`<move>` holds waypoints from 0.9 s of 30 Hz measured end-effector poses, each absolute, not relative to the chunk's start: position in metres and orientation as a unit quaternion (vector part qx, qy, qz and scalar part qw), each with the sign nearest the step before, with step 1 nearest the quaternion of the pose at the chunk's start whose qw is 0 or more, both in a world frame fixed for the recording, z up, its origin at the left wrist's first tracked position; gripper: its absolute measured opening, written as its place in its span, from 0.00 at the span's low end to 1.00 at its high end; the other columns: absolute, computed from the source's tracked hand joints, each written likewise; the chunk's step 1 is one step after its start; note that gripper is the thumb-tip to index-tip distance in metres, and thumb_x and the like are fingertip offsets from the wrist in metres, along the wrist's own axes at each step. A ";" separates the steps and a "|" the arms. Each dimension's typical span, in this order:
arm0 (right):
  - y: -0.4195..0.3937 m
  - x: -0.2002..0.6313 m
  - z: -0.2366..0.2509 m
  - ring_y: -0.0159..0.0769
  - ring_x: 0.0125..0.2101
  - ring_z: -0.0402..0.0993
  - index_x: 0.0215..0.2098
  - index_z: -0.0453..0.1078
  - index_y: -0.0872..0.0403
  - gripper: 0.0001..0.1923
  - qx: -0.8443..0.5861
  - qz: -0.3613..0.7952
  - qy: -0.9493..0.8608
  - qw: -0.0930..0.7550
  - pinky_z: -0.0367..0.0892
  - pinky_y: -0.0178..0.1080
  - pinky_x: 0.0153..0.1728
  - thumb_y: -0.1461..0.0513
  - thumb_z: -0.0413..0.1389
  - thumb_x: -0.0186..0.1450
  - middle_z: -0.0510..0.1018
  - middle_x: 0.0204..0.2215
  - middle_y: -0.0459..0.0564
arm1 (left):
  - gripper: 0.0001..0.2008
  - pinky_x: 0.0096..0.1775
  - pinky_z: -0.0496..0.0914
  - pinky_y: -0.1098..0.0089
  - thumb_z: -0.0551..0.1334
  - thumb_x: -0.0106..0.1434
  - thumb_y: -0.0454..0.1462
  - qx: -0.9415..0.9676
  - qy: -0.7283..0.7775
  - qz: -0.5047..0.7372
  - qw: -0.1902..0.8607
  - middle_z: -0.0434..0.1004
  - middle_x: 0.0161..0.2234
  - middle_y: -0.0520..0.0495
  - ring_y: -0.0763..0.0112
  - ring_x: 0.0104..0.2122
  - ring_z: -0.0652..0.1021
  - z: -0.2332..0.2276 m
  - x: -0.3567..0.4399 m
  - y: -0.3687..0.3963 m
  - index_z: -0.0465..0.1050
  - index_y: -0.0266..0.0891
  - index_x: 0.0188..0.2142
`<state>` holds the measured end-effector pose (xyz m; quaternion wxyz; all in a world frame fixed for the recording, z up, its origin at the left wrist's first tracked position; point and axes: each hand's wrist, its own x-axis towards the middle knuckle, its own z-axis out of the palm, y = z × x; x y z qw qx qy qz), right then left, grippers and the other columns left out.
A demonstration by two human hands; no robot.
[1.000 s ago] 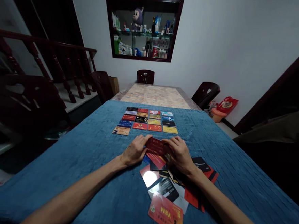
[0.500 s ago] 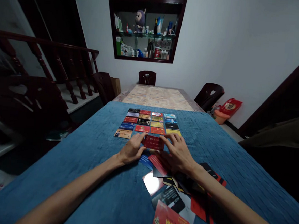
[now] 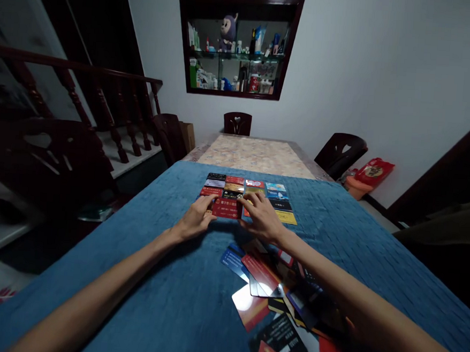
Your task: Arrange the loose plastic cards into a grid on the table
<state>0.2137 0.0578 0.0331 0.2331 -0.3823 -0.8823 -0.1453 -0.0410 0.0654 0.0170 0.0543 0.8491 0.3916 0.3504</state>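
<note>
A dark red card (image 3: 227, 208) with pale printing is held up between my two hands. My left hand (image 3: 197, 215) pinches its left edge, and my right hand (image 3: 262, 216) grips the right edge. Behind it, several cards lie in neat columns on the blue cloth, among them a yellow card (image 3: 286, 217) and a black card (image 3: 280, 205). The held card and my hands hide part of the front rows. Nearer to me, under and beside my right forearm, spreads a loose pile with a blue card (image 3: 235, 260) and a black card (image 3: 282, 340).
A blue cloth (image 3: 147, 277) covers the near part of the table, with a patterned top (image 3: 252, 153) beyond. Dark chairs (image 3: 237, 123) stand around it. At the left runs a wooden railing (image 3: 85, 69); a red bag (image 3: 374, 169) sits at the right.
Both hands have moved the red card forward and slightly left, over the front of the laid-out cards. More of the loose pile shows. The view has shifted slightly.
</note>
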 end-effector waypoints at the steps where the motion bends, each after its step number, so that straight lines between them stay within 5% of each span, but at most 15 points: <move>1: 0.065 0.211 0.033 0.51 0.50 0.61 0.58 0.67 0.57 0.26 -0.380 -0.137 -0.885 0.231 0.64 0.50 0.47 0.57 0.59 0.63 0.71 0.51 0.62 | 0.28 0.55 0.71 0.58 0.62 0.58 0.30 0.849 0.392 0.349 0.057 0.74 0.52 0.39 0.58 0.51 0.75 0.019 -0.043 0.069 0.64 0.36 0.59; 14: 0.136 0.165 0.041 0.46 0.52 0.63 0.57 0.69 0.59 0.25 -0.435 -0.005 -0.880 0.191 0.62 0.45 0.52 0.57 0.59 0.64 0.71 0.51 0.59 | 0.28 0.45 0.74 0.62 0.62 0.53 0.33 0.811 0.493 0.291 0.114 0.74 0.43 0.42 0.62 0.41 0.76 0.030 -0.073 0.141 0.70 0.32 0.56; 27: 0.181 0.145 0.018 0.46 0.48 0.68 0.49 0.74 0.55 0.17 -0.480 0.021 -0.860 0.173 0.63 0.41 0.47 0.56 0.58 0.64 0.75 0.48 0.57 | 0.21 0.39 0.71 0.67 0.62 0.48 0.30 0.790 0.532 0.260 0.161 0.78 0.34 0.44 0.62 0.34 0.77 0.021 -0.071 0.182 0.78 0.30 0.44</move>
